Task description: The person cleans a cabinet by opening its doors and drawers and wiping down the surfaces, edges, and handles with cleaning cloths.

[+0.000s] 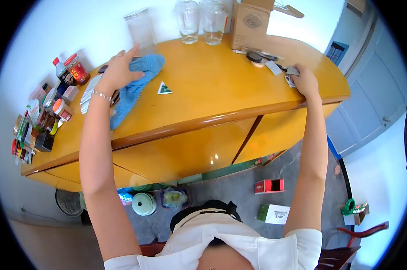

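On the left of the wooden cabinet top, my left hand holds a blue knitted cloth. Its thumb lies over the cloth and its index finger points toward the wall; the other fingers are hidden. The cloth trails down to the front edge. My right hand is closed at the right end of the top, its fingers around a small grey-and-white piece that I cannot identify. Another small printed piece shows beneath those fingers. Close by lie a white card and a round black-lidded container.
Behind stand a clear plastic container, two glass pitchers and a cardboard box. Jars and bottles crowd the left end. A green-and-white triangular packet lies mid-top. Below are boxes and a lidded pot.
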Demonstrator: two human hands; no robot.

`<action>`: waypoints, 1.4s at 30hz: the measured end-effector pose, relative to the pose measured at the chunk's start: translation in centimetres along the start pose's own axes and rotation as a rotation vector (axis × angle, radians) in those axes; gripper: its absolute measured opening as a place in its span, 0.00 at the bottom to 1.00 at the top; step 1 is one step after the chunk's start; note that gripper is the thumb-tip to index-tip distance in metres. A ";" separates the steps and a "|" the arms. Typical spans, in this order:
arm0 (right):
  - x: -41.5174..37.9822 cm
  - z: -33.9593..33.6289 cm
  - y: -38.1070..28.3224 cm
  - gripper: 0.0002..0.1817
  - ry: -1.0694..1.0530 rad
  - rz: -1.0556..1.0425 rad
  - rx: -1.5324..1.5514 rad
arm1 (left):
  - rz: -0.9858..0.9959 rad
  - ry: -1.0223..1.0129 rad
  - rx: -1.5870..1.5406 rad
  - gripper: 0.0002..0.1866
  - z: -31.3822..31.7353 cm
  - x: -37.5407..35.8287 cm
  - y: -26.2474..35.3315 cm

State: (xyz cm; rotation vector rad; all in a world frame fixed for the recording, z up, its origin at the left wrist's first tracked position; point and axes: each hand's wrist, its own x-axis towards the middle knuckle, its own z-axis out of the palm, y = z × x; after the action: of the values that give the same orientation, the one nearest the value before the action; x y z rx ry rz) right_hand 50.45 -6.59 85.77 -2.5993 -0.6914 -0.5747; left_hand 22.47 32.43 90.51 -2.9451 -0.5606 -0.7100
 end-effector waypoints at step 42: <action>-21.5 6.2 -12.0 0.12 0.598 0.072 0.709 | 0.098 0.407 -0.023 0.24 7.4 -21.4 5.5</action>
State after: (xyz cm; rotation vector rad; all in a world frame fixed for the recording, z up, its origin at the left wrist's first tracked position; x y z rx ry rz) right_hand 28.72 -2.20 73.47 -1.6708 -0.4752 -0.8441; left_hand 9.92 21.21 74.42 -2.7047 -0.3694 -1.2631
